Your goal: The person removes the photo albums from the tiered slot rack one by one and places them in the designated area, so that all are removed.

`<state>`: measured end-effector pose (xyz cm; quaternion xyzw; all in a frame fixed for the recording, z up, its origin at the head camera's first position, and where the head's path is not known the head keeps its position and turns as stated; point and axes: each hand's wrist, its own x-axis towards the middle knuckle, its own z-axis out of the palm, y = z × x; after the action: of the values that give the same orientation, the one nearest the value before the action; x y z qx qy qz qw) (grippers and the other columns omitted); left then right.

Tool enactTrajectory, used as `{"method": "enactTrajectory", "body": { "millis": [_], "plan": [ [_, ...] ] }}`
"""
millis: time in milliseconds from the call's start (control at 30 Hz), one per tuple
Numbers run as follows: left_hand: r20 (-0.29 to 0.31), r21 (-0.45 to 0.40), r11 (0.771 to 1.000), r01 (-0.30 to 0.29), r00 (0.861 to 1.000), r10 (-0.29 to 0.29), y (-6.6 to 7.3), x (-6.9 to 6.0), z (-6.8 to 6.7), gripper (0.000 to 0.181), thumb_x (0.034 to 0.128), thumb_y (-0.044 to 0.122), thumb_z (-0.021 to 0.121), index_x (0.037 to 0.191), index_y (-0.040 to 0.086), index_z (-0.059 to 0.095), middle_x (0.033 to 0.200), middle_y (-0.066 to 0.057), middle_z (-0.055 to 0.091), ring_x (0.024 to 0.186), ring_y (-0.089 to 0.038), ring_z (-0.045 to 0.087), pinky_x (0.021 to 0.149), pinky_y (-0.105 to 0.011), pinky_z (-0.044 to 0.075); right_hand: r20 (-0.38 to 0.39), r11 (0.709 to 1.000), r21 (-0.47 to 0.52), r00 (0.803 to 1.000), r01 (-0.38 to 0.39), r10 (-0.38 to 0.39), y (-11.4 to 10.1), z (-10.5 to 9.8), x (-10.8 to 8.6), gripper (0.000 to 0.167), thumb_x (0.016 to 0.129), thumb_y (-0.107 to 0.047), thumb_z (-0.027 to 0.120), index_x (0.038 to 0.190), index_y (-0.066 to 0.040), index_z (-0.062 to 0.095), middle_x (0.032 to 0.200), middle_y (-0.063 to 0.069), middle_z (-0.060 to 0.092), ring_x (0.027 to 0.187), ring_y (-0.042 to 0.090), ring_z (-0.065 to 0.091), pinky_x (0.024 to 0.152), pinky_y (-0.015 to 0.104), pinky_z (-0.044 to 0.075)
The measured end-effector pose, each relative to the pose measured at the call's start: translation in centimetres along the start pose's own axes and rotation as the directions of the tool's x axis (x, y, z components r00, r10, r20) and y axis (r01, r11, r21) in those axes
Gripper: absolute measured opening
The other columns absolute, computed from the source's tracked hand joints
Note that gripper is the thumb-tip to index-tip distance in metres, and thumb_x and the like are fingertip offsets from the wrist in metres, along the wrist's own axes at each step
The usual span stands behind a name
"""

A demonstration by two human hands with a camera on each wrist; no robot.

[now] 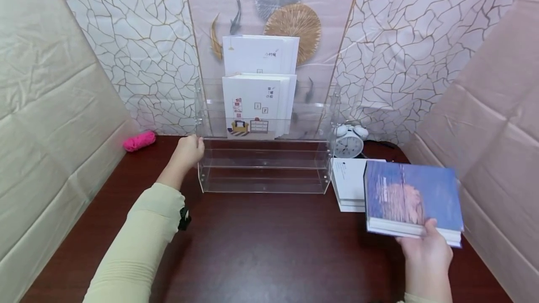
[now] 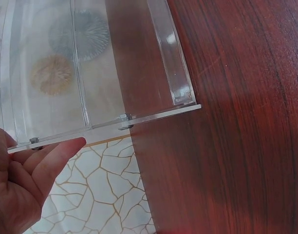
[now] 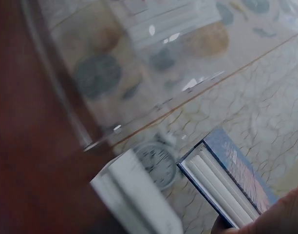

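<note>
A clear acrylic bookshelf (image 1: 264,185) stands at the back of the table. My left hand (image 1: 188,151) grips its left side panel; in the left wrist view, fingers (image 2: 61,158) lie along the panel's outer face. Upright white books (image 1: 252,102) stand in two rows on its upper tiers. At the right, my right hand (image 1: 427,249) holds a thick blue hardcover (image 1: 433,191) with a pinkish picture, thumb on top, the rest of the hand underneath. Whether it is one volume or two stacked is unclear. In the right wrist view, the blue hardcover (image 3: 232,170) shows its page edges.
White books (image 1: 349,186) lie stacked right of the shelf, partly behind the blue hardcover. A white twin-bell alarm clock (image 1: 348,144) stands behind them. A pink bundle of yarn (image 1: 139,141) lies at the back left. Fabric walls (image 1: 484,106) border the table.
</note>
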<state>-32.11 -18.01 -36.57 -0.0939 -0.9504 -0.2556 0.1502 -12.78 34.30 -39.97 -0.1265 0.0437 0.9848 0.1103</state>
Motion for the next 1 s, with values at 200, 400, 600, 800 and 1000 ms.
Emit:
{"method": "enactTrajectory", "body": {
  "millis": [200,400,600,800,1000],
  "plan": [
    [-0.019,0.003,1.000,-0.006,1.000,0.006,0.0,0.2,-0.4,0.030,0.0957,0.010,0.039,0.077,-0.009,0.052,0.078,-0.032,0.056,0.083,-0.049,0.056,0.074,-0.054,0.044,-0.198,0.938,-0.307,0.953,0.160,-0.228,0.2,-2.0,0.0,0.054,0.099,-0.028,0.032,0.145,-0.038,0.006,0.148,-0.018,0.015,0.131,-0.003,0.016,0.110,0.028,0.006],
    [0.002,-0.016,1.000,0.001,1.000,-0.001,0.1,-0.1,0.0,0.030,0.0960,0.011,0.038,0.078,-0.008,0.052,0.078,-0.030,0.057,0.082,-0.048,0.056,0.073,-0.053,0.044,-0.294,0.851,-0.506,0.899,0.141,-0.324,0.1,-4.4,-1.2,0.067,0.097,-0.027,0.037,0.146,-0.031,-0.009,0.148,-0.024,0.005,0.130,-0.007,0.007,0.109,0.024,0.007],
    [-0.008,-0.014,1.000,-0.001,1.000,0.001,0.3,-0.1,0.4,0.030,0.0960,0.011,0.038,0.077,-0.008,0.052,0.078,-0.030,0.057,0.083,-0.048,0.057,0.074,-0.053,0.044,-0.305,0.841,-0.534,0.907,0.090,-0.290,0.0,-6.0,-2.4,0.063,0.099,-0.026,0.030,0.146,-0.028,-0.012,0.147,-0.025,0.006,0.130,-0.007,0.006,0.108,0.022,0.007],
    [0.002,-0.016,1.000,0.005,1.000,-0.005,0.3,-0.2,0.3,0.030,0.0960,0.011,0.038,0.077,-0.008,0.052,0.079,-0.030,0.057,0.085,-0.049,0.056,0.074,-0.054,0.044,-0.258,0.742,-0.670,0.940,-0.010,-0.221,0.1,-6.4,-3.1,0.061,0.099,-0.028,0.019,0.144,-0.020,-0.022,0.148,-0.021,-0.004,0.130,-0.006,0.002,0.107,0.021,0.006],
    [0.016,-0.016,1.000,0.012,1.000,-0.011,0.1,-0.4,0.4,0.031,0.0968,0.012,0.037,0.079,-0.008,0.052,0.078,-0.029,0.057,0.083,-0.047,0.057,0.073,-0.053,0.044,-0.283,0.661,-0.750,0.897,0.014,-0.340,0.7,-6.8,-2.9,0.060,0.100,-0.024,0.022,0.147,-0.017,-0.016,0.151,-0.016,-0.002,0.131,-0.003,0.005,0.107,0.022,0.010]
  ]
}}
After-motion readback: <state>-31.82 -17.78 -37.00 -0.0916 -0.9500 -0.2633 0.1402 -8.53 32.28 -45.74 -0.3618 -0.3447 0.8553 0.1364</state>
